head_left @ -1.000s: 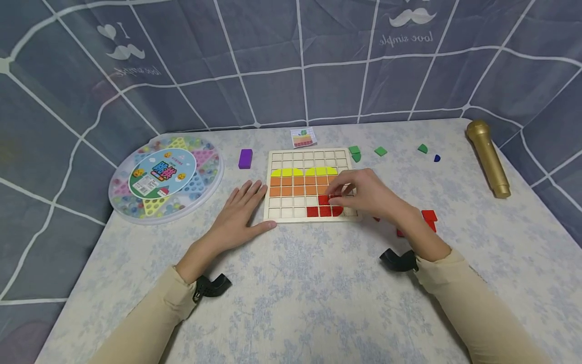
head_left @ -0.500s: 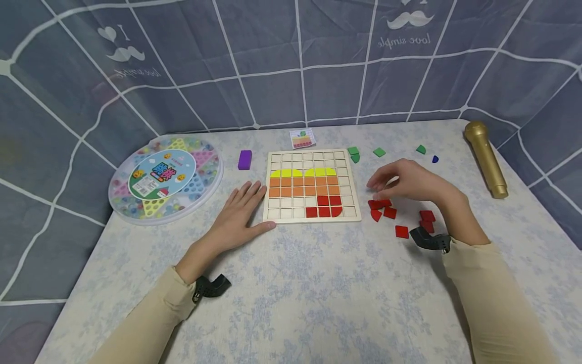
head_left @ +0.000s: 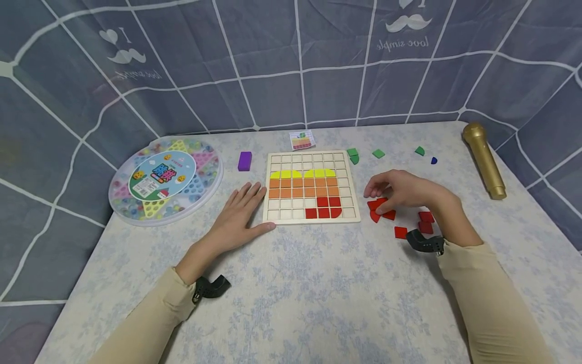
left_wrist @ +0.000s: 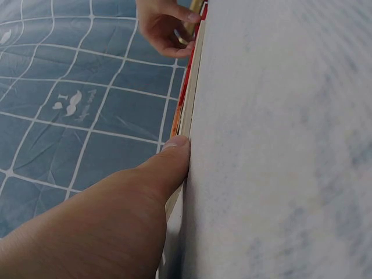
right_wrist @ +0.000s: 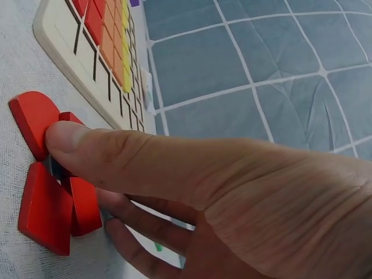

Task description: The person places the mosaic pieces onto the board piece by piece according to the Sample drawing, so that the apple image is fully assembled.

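A wooden grid board [head_left: 297,213] lies mid-table, with rows of yellow, orange and red pieces set in its squares. My left hand [head_left: 238,217] lies flat with fingers spread along the board's left side, thumb at the near corner. To the right of the board, my right hand [head_left: 404,189] is over a small cluster of red pieces [head_left: 375,217]. Seen from the right wrist, its thumb overlaps a round-cornered red piece [right_wrist: 34,119], while the other fingers stay apart behind; the index fingertip is hidden. Another red piece [right_wrist: 45,212] lies just below the thumb.
Loose red tiles [head_left: 426,227] lie near the right wrist. Green pieces [head_left: 378,153] and a dark blue piece [head_left: 434,161] are farther back. A pattern card [head_left: 302,140], purple block [head_left: 244,161], round game box [head_left: 206,194] and gold microphone [head_left: 485,162] stand around the board.
My right hand has left the board, moved right and lowered over the red cluster. The upper red row on the board shows two pieces in place. My left hand has stayed put.
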`<state>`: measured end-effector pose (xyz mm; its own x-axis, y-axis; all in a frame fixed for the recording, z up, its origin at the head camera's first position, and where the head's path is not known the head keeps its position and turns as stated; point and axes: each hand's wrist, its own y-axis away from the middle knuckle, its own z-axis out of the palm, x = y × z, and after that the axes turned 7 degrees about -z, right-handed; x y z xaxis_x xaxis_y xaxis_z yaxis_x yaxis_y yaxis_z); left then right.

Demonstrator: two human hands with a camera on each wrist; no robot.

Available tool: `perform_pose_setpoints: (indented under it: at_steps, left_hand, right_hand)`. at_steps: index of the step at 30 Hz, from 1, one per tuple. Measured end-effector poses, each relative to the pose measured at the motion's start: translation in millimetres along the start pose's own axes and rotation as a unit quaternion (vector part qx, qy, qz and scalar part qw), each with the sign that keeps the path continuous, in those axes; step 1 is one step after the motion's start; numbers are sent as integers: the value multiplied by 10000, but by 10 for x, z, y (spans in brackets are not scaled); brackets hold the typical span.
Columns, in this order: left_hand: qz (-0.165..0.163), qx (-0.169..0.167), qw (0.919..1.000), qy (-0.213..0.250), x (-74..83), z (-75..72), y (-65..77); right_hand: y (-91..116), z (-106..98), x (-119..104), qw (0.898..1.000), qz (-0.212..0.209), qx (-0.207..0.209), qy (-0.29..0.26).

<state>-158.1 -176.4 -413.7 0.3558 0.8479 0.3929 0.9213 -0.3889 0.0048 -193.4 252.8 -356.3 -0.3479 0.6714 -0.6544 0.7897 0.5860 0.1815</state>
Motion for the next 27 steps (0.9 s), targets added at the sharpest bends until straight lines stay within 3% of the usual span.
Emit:
perform_pose_setpoints:
  at_steps: [20,27]
  left_hand:
    - [-10,-44,10000,5,4,7,1]
    - [-50,-26,10000,-13,-4,1,-1]
  right_hand:
    - [-104,123,34,9951,86,784,601]
    - [-167,159,-57,9927,-372,1027,511]
